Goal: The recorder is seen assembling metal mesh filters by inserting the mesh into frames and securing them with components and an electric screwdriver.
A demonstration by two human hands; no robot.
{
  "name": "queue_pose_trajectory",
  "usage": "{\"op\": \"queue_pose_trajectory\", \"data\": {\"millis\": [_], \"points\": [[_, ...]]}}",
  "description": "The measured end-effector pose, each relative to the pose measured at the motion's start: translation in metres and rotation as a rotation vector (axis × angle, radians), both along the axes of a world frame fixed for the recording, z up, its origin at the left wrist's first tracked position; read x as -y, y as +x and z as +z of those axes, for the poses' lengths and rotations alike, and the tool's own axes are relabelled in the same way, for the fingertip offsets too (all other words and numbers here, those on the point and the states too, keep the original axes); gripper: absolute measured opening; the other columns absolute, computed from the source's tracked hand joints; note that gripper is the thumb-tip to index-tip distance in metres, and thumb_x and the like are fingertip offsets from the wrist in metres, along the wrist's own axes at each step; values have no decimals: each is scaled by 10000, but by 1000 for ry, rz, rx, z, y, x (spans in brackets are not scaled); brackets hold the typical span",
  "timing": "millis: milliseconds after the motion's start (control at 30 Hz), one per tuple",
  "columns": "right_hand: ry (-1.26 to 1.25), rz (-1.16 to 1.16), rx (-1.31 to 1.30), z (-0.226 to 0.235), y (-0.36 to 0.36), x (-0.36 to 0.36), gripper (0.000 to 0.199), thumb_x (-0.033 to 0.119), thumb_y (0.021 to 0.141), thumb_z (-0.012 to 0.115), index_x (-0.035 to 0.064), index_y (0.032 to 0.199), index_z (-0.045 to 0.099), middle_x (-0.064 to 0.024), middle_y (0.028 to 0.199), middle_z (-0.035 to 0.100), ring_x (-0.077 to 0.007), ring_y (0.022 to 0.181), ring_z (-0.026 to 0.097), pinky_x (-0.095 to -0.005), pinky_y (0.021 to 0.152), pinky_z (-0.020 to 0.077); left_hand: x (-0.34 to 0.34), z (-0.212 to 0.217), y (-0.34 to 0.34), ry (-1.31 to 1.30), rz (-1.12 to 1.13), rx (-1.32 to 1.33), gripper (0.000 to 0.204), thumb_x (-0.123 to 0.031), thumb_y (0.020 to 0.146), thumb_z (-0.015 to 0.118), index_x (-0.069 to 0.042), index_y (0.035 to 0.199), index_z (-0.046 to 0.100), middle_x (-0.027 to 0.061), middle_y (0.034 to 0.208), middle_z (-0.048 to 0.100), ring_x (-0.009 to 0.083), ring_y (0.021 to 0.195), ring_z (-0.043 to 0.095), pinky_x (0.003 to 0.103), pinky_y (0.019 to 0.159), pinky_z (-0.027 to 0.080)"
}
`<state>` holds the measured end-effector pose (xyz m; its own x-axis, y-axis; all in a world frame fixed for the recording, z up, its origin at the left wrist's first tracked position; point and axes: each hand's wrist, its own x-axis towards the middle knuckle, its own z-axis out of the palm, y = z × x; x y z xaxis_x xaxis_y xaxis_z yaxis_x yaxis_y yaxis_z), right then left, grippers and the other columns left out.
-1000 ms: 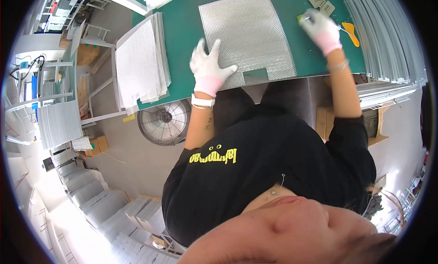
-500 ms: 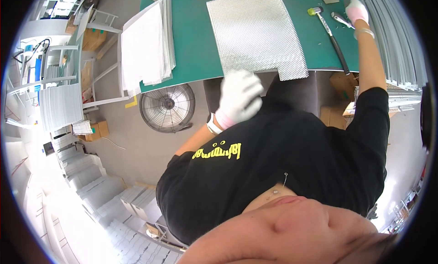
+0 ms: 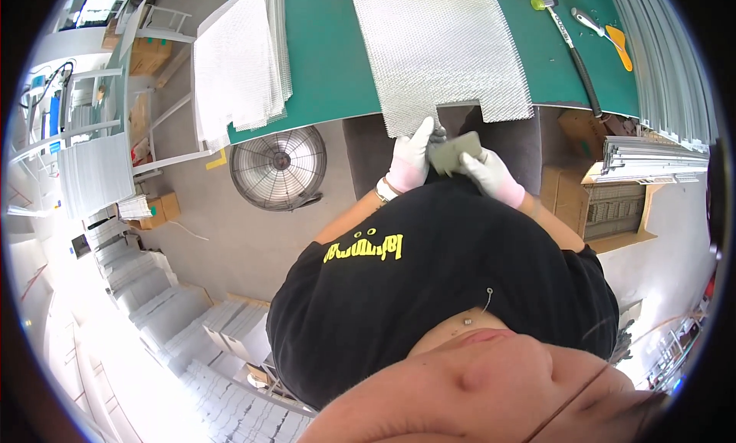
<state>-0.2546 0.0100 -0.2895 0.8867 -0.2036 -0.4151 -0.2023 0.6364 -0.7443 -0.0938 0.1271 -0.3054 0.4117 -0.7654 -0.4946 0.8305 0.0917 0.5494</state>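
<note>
A silvery metal mesh sheet [image 3: 445, 52] lies on the green table [image 3: 326, 75], a rectangular notch in its near edge. At that edge, left of the notch, my white-gloved left hand [image 3: 410, 161] is closed on the sheet's corner tab. Its thumb rests on top; the fingers beyond are partly hidden in shadow. My gloved right hand [image 3: 494, 176] grips a flat grey-green plate [image 3: 455, 153] with a jagged edge, just below the notch and close to my left fingers. What kind of tool the plate is, I cannot tell.
A hammer [image 3: 571, 56], a screwdriver [image 3: 587, 21] and an orange scraper [image 3: 619, 47] lie at the right. Long grey strips [image 3: 663, 67] are stacked beyond them. More mesh sheets [image 3: 241, 67] sit at the left, above a floor fan [image 3: 280, 167]. An open carton [image 3: 567, 201] stands at lower right.
My right hand has come back from the table's far right to the sheet's near edge, now with the grey-green plate. My left hand has moved onto the sheet's corner. The orange scraper is uncovered.
</note>
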Motion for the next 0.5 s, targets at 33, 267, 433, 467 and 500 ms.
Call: {"op": "queue_pose_trajectory", "data": {"millis": [33, 267, 433, 467, 500], "points": [[1, -3, -4, -6, 2, 0, 413, 355, 1036, 622, 46, 1310, 609, -57, 1172, 678, -144, 1063, 643, -324, 964, 510, 2, 10, -3, 49, 34, 101, 279, -298, 1027, 651, -23, 1052, 689, 89, 1019, 691, 195, 976, 659, 368, 884, 516], [431, -226, 177, -24, 13, 7, 282, 281, 1053, 598, 62, 1228, 636, -53, 1057, 702, -154, 886, 678, -316, 787, 552, 3, 13, -5, 75, 49, 411, 300, -230, 1027, 654, 57, 1100, 704, 107, 1055, 724, 193, 959, 688, 377, 878, 544], [-130, -193, -31, -2, 19, 18, 277, 267, 1029, 639, 0, 1088, 679, -68, 938, 722, -112, 759, 663, -260, 689, 539, 2, 9, -7, 177, 64, 356, 323, -236, 1014, 674, 67, 1125, 698, 124, 1069, 727, 196, 973, 694, 374, 875, 548], [-131, -193, -30, -1, 20, 18, 277, 267, 1029, 639, 0, 1088, 679, -68, 938, 722, -112, 759, 663, -260, 689, 539, 1, 6, -6, 230, 56, 390, 325, -236, 1011, 680, 68, 1123, 697, 126, 1064, 728, 197, 973, 695, 368, 871, 547], [-173, -204, -58, -1, 19, 17, 277, 270, 1025, 646, 2, 1084, 678, -64, 913, 722, -108, 744, 659, -256, 683, 536, 2, 10, -7, 229, 52, 390, 325, -236, 1011, 680, 68, 1123, 697, 126, 1064, 728, 197, 973, 695, 368, 871, 547]]}}
